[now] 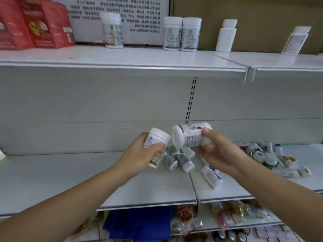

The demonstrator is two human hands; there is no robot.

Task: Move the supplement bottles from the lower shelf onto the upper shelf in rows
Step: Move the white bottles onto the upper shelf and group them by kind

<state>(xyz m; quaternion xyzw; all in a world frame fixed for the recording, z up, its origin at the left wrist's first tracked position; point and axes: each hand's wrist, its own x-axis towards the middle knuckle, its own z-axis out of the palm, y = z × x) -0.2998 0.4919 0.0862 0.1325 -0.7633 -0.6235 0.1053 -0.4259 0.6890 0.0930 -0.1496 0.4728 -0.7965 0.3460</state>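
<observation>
Supplement bottle [158, 143] tilts in the left hand [139, 155], its grip curled round — right hand [222, 152] clasps a second bottle [190, 135] sideways.

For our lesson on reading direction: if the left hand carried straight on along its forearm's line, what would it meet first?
Probably the sideways bottle in the right hand: the left hand, gripping its own bottle, points up-right at it, though depth is unclear.

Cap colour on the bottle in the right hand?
White cap, on the bottle the right hand holds; head view shows it best.
</observation>
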